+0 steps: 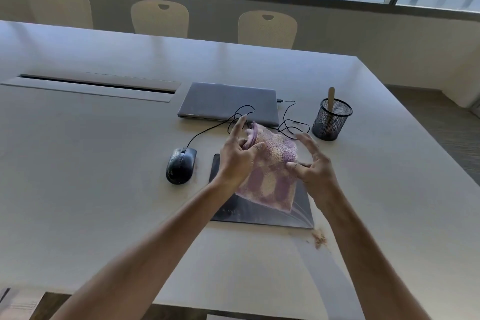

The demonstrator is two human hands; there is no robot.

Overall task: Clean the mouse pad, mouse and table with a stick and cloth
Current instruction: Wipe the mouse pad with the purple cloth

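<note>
A purple and cream cloth (270, 176) hangs above the dark mouse pad (270, 212), held up between both hands. My left hand (237, 157) pinches its upper left edge between thumb and fingers, index finger pointing up. My right hand (315, 166) pinches the cloth's right edge with thumb and curled fingers. The black wired mouse (181, 165), dusty on top, lies on the table (104, 163) left of the pad. A wooden stick (331, 97) stands in a black mesh cup (331, 119) at the right.
A closed grey laptop (228, 102) lies behind the pad, with black cables (288, 122) looping beside it. Brown crumbs (319, 238) sit at the pad's front right corner. A cable slot (98, 86) runs across the left. Chairs stand along the far side.
</note>
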